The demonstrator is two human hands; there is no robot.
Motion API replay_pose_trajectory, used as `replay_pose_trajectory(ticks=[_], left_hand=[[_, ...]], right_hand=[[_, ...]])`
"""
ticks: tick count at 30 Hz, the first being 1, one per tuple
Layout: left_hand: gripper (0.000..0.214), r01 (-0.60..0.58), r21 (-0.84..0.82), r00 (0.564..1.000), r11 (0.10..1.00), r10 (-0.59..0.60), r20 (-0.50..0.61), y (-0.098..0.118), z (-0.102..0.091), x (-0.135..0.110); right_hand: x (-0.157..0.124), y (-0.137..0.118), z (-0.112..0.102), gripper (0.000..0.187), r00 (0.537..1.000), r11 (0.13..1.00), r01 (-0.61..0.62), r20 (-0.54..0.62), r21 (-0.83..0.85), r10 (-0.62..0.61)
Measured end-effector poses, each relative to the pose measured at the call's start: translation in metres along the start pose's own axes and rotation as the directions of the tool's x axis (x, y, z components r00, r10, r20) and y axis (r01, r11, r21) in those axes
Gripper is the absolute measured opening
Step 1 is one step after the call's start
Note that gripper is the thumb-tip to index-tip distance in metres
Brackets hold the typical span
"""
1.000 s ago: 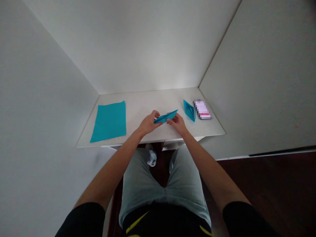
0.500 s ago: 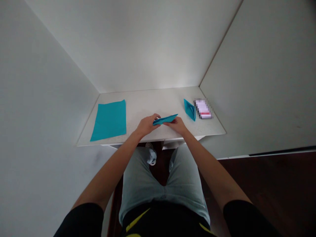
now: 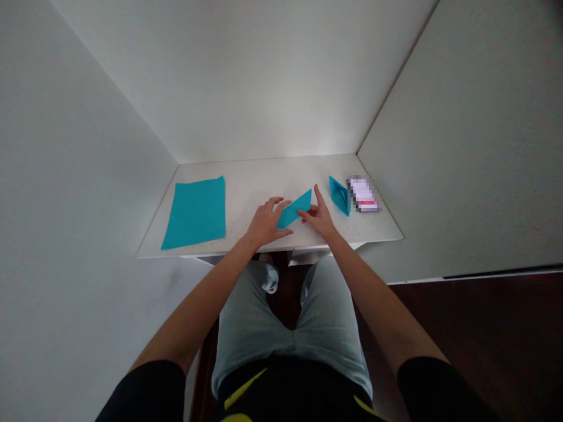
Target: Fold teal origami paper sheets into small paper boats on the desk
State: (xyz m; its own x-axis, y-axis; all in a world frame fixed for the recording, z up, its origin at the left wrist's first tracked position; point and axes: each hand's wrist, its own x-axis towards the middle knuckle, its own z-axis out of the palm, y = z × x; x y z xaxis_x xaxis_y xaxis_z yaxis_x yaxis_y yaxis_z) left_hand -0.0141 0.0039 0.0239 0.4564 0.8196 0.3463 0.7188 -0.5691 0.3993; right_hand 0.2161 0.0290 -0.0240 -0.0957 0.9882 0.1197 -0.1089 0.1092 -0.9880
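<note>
A folded piece of blue paper [image 3: 294, 212], slanted like a parallelogram, is between my hands near the front edge of the white tabletop [image 3: 264, 181]. My right hand [image 3: 320, 217] pinches its right part between thumb and fingers, with the index finger stretched away from it. At the paper's left end, my left hand [image 3: 266, 224] has its fingers spread and thumb apart, close to or touching the paper. A second folded blue paper piece [image 3: 338, 196] stands on the tabletop to the right of my right hand.
On the left of the tabletop lies a flat blue sheet of paper [image 3: 194, 212]. A phone [image 3: 363, 194], its screen blurred, lies at the right. White walls enclose the back and the left side, and a pale panel rises on the right.
The folded paper has turned from edge-on so its broad face shows. My left hand has loosened and spread its fingers, and my right index finger has lifted off.
</note>
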Motion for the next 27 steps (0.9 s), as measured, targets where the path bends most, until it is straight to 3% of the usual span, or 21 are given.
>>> replay_pose_trajectory(ticks=[3, 7, 9, 12, 15, 16, 18, 21, 23, 27], left_hand=[[0.076, -0.058, 0.088, 0.998, 0.994, 0.057, 0.018, 0.012, 0.005, -0.006], [0.036, -0.028, 0.022, 1.000, 0.999, 0.028, -0.003, 0.016, 0.011, -0.006], [0.026, 0.032, -0.057, 0.997, 0.998, -0.036, -0.063, 0.013, 0.009, -0.006], [0.024, 0.106, -0.190, 0.975, 0.976, -0.140, -0.175, 0.008, 0.001, -0.008], [0.021, 0.109, -0.285, 0.967, 0.952, -0.168, -0.191, 0.007, -0.012, -0.012], [0.020, 0.100, -0.304, 0.972, 0.947, -0.158, -0.174, 0.009, -0.015, -0.014], [0.019, 0.081, -0.338, 0.982, 0.938, -0.133, -0.136, 0.013, -0.021, -0.015], [0.018, 0.081, -0.372, 0.985, 0.925, -0.133, -0.114, 0.021, -0.024, -0.016], [0.019, 0.104, -0.394, 0.978, 0.913, -0.166, -0.127, 0.023, -0.024, -0.016], [0.025, 0.149, -0.443, 0.966, 0.884, -0.225, -0.124, 0.022, -0.024, -0.019]], right_hand=[[0.000, 0.000, 0.000, 0.128, 1.000, 1.000, 0.011, -0.001, -0.012, -0.011], [0.003, 0.004, 0.000, 0.077, 0.999, 0.996, 0.037, 0.036, -0.086, -0.034], [0.003, 0.005, -0.001, 0.063, 0.997, 0.986, 0.063, 0.049, -0.151, -0.056], [-0.002, 0.000, -0.004, 0.061, 0.979, 0.939, 0.164, -0.064, -0.304, -0.192], [-0.009, -0.018, -0.007, 0.056, 0.922, 0.820, 0.255, -0.127, -0.513, -0.366], [-0.011, -0.027, -0.007, 0.052, 0.918, 0.774, 0.281, -0.077, -0.567, -0.390], [-0.012, -0.047, -0.004, 0.037, 0.926, 0.700, 0.354, 0.129, -0.620, -0.355], [-0.012, -0.071, 0.003, 0.024, 0.882, 0.698, 0.440, 0.417, -0.565, -0.219], [-0.012, -0.080, 0.007, 0.025, 0.870, 0.718, 0.431, 0.461, -0.546, -0.171], [-0.018, -0.087, 0.008, 0.019, 0.902, 0.715, 0.373, 0.413, -0.591, -0.130]])
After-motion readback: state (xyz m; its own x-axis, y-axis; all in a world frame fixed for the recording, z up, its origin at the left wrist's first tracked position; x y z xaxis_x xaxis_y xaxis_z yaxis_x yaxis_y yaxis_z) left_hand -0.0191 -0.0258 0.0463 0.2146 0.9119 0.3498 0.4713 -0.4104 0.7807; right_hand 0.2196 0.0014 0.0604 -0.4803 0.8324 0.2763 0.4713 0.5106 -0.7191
